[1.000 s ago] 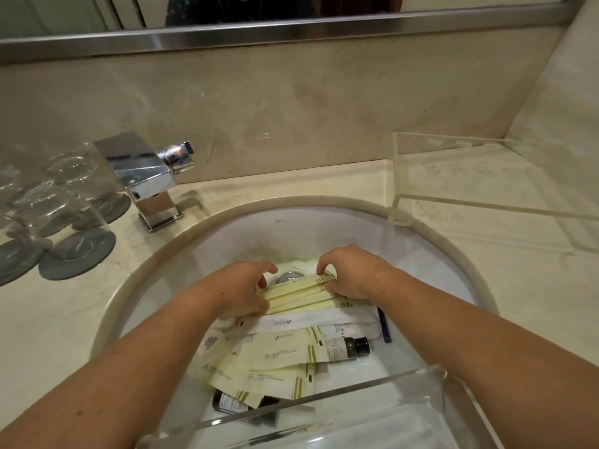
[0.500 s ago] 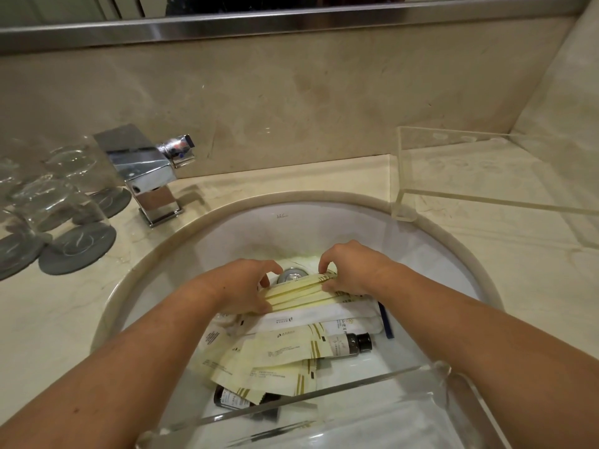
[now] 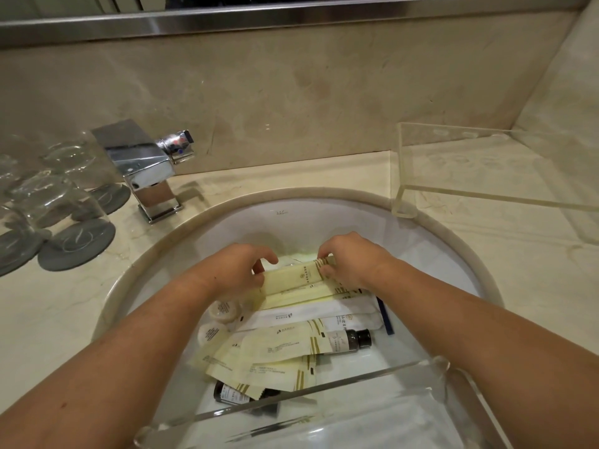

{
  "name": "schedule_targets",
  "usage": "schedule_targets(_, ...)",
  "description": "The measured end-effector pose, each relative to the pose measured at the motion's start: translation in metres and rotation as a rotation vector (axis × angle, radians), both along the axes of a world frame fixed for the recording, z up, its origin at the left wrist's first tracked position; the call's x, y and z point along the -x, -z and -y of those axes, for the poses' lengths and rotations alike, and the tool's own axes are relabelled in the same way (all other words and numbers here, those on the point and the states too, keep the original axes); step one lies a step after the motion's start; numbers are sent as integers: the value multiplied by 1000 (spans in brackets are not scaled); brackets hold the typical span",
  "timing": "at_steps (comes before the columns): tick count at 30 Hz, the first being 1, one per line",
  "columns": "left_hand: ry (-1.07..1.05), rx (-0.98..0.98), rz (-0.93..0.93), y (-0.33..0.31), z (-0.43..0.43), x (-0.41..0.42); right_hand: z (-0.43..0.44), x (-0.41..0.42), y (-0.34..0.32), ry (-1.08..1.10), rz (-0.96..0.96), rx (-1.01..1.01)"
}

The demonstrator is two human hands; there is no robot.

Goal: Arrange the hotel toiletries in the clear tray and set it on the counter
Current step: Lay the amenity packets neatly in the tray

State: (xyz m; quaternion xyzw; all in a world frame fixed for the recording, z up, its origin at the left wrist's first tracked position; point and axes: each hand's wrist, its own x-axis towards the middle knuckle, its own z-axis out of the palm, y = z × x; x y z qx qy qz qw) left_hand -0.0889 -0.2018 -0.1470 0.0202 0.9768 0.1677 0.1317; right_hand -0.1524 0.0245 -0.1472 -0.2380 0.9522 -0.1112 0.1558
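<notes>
Cream paper sachet pinched at both ends, left hand and right hand each grasping one, probably to lay it square with the row beneath. Clear tray of toiletries sits over the sink, not yet on the counter.

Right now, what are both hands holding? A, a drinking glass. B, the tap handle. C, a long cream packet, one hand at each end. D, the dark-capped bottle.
C: the left hand and the right hand pinch opposite ends of the cream packet, while the dark-capped bottle lies untouched nearer the camera.
</notes>
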Motion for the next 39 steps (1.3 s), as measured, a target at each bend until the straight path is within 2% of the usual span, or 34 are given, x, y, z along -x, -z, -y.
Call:
schedule_targets(9, -82, -86, -160, -41, 4, -28, -12, -21, -31, 23, -58, 240)
schedule_targets(16, -164, -307, -378, -85, -1, -85, -35, -70, -78, 43, -130, 550)
schedule_targets(21, -170, -407, -479, -114, -12, -129, -55, -115, -105, 30, -175, 695)
schedule_targets(28, -129, -397, -486, -131, -36, -182, -82, -163, -115, 11, -218, 669)
schedule_targets(34, -95, -373, -355, -126, -45, -218, -101, -199, -111, -44, -161, 586)
schedule_targets(39, -66, -296, -274, -119, -46, -235, -103, -219, -100, -73, -201, 475)
